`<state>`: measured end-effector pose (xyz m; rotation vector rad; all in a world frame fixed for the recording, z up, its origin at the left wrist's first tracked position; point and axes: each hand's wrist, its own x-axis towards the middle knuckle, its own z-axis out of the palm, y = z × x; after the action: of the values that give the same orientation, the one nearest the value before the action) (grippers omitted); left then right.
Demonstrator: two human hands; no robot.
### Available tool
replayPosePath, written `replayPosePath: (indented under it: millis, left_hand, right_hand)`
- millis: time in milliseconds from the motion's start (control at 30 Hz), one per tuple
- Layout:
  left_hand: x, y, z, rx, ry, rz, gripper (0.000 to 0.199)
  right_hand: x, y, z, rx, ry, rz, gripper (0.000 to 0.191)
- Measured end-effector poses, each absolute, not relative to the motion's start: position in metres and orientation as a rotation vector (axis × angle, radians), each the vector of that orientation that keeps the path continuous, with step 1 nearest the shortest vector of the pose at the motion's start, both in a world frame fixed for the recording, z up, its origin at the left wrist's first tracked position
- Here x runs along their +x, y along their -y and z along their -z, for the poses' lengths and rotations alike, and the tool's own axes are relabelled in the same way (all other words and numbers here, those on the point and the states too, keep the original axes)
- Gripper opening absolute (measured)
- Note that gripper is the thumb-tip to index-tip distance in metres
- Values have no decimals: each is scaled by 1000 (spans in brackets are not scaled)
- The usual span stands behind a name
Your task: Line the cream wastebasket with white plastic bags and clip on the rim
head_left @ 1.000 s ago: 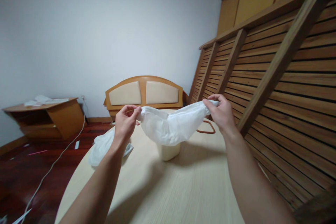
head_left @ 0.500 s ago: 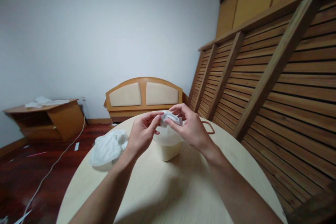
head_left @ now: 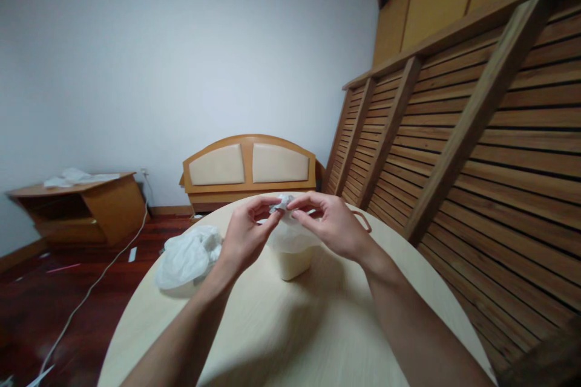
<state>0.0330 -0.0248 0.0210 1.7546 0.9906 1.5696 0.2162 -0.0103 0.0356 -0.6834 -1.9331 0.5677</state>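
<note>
A small bunch of crumpled white plastic [head_left: 285, 201] is pinched between the thumb and fingers of my left hand [head_left: 247, 231]. From the other side my right hand [head_left: 333, 224] closes thumb and fingertips on the same bunch. Right below both hands stands a cream container [head_left: 293, 265], its upper part covered by thin translucent white plastic [head_left: 290, 239]. Whether the bunch joins that cover I cannot tell. A reddish-brown loop, like a handle [head_left: 364, 221], shows beyond my right hand.
On the round pale table [head_left: 363, 326], a crumpled white plastic bag [head_left: 188, 257] lies left of my left hand. Slatted wooden panels [head_left: 454, 151] lean along the right. A headboard [head_left: 249, 163] stands behind, and a low cabinet [head_left: 111, 211] at far left. A cable [head_left: 97, 281] crosses the floor.
The white plastic between my hands has become a smaller, tighter bunch. My right hand's fingers have shifted, with the thumb now nearer the fingertips. The container stays in place.
</note>
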Motion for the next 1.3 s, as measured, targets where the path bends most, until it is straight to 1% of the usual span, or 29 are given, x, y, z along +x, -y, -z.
replayPosePath:
  millis: [100,200,300,367,433,533,667,767,867,967,1033,1133,1300]
  left_hand:
    - [33,28,-23,1878,-1017,-1465,21]
    - [32,35,-28,2063,-1000,-1325,14]
    - [30,43,-30,2240,-942,-1150,17]
    - [30,47,-31,2329,-915,-1000,20]
    - [30,49,-30,2392,-903,-859,23]
    - [31,51,-29,2493,-853,-688,26]
    - [33,50,-29,2572,-778,-569,27]
    - [32,50,-28,2571,-775,-541,26]
    - [30,50,-27,2545,-854,-593,30]
    - [25,48,-27,2482,-999,-755,37]
    - [22,45,-27,2445,-1092,-869,34]
    - [16,39,-29,2406,-1208,-1057,25]
    - [15,33,-30,2317,-1273,-1420,18]
  right_hand:
    - [227,-5,-34,-757,1826,-508,14]
    - [240,-22,-30,-721,1802,-506,22]
    - [247,-35,-22,-683,1905,-629,29]
    - [246,-41,-15,-710,1967,-693,29]
    - [243,-46,-8,-787,1995,-706,29]
    - [236,-48,0,-886,2007,-684,36]
    - [233,-46,1,-900,2043,-649,39]
    - [235,-47,-1,-853,2053,-677,34]
    - [240,-51,-4,-866,1938,-696,29]
    - [248,-56,-8,-836,1751,-641,26]
    - [255,-57,-13,-824,1626,-636,27]
    - [264,-54,-21,-887,1484,-677,28]
    - [265,-43,-31,-882,1441,-633,17]
